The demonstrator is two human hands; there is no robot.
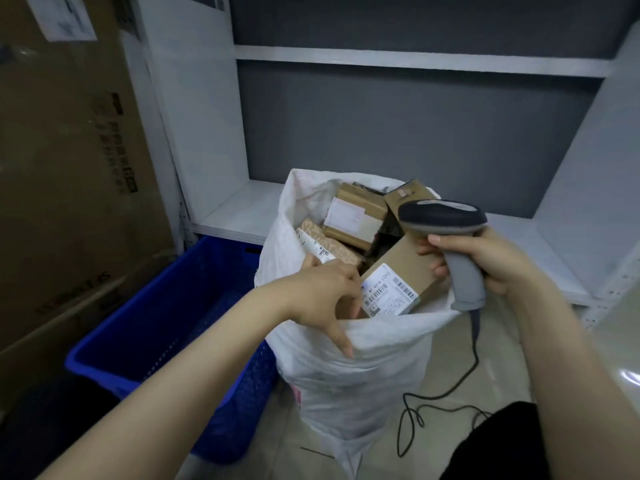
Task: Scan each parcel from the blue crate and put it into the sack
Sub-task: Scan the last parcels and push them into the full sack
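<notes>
A white woven sack stands open on the floor, filled with several cardboard parcels. On top lies a brown parcel with a white barcode label. My left hand grips that parcel's left end at the sack's near rim, thumb pointing down over the rim. My right hand holds a grey barcode scanner by its handle, and its fingertips touch the parcel's right edge. The blue crate sits left of the sack; no parcel shows in the part I see.
The scanner's black cable trails over the tiled floor right of the sack. White shelving with a grey back wall stands behind. A large cardboard box rises at the left, behind the crate.
</notes>
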